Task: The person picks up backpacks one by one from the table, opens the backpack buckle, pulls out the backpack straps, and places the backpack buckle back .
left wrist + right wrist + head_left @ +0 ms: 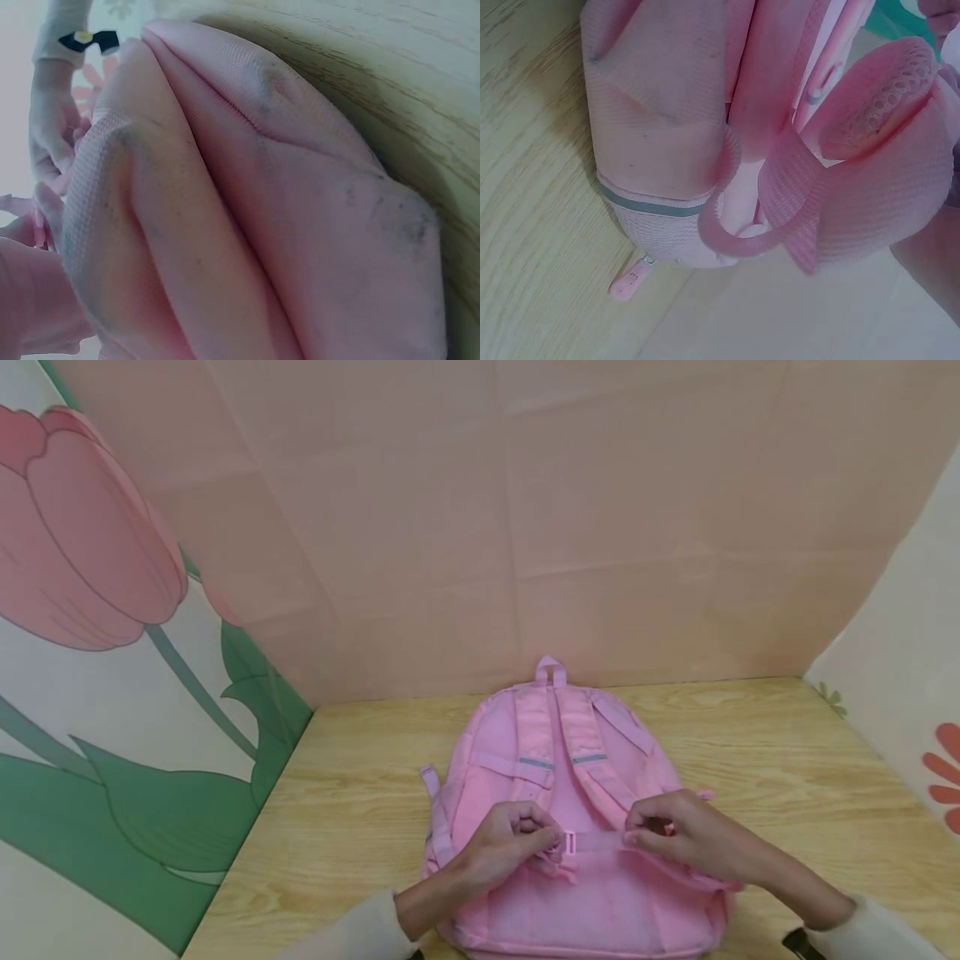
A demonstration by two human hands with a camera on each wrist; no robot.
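A pink backpack [592, 914] lies with its padded shoulder straps facing up. Across its lower middle, a light pink webbing strap [600, 842] stretches between the hands. My left hand [506, 847] pinches the strap's left end beside a pink plastic buckle [570, 843]; the fingers partly hide it. With thumb and forefinger, my right hand [686, 837] pinches the webbing farther right, next to a shoulder strap. In the left wrist view, the bag's side [337, 225] covers most of the picture. A curled shoulder strap [885, 187] partly hides the right hand in the right wrist view.
The backpack rests on a wood-grain table [360, 768]. Behind it rises a plain pinkish backdrop [585, 527], with a tulip-printed panel [90, 552] at left and a flower-printed panel [915, 668] at right. A pink zipper pull [628, 280] sticks out from the bag's side.
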